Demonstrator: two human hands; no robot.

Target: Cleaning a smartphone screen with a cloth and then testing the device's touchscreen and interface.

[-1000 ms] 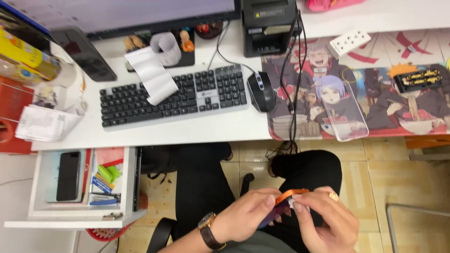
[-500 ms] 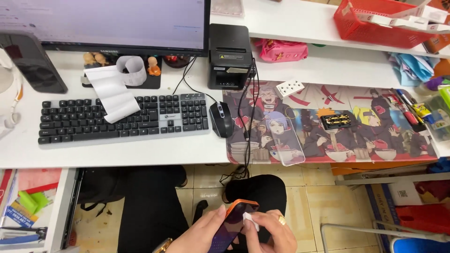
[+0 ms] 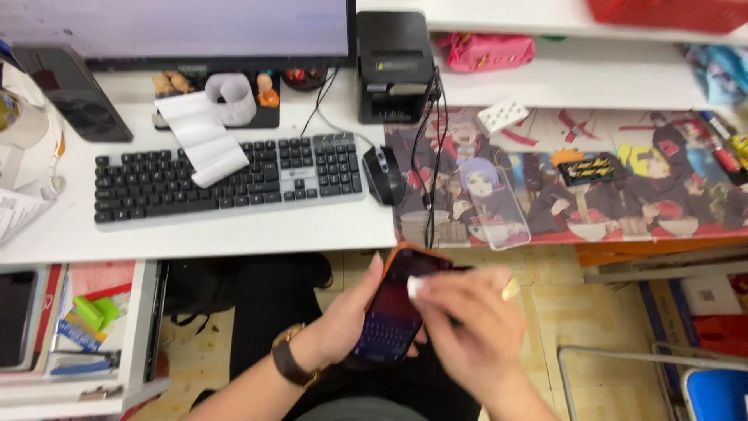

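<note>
My left hand [image 3: 347, 320] holds a dark phone [image 3: 389, 312] with an orange rim over my lap, screen facing up. My right hand [image 3: 471, 327] is blurred and lies across the phone's right side, pinching a small white wipe or pad [image 3: 415, 286] against the screen. A brown watch [image 3: 292, 360] is on my left wrist. A clear phone case [image 3: 491, 204] lies on the printed desk mat [image 3: 623, 195] just above my hands.
A white desk [image 3: 234, 234] carries a keyboard [image 3: 226, 178], a black mouse [image 3: 386, 175], a monitor [image 3: 179, 31], a black receipt printer [image 3: 396, 66] and a paper slip [image 3: 202, 136]. An open drawer [image 3: 70, 335] is at the left. A blue chair [image 3: 713, 394] stands at lower right.
The view shifted left and closer. My hands rose toward the desk edge, and my right hand moved over the phone screen with the white pad.
</note>
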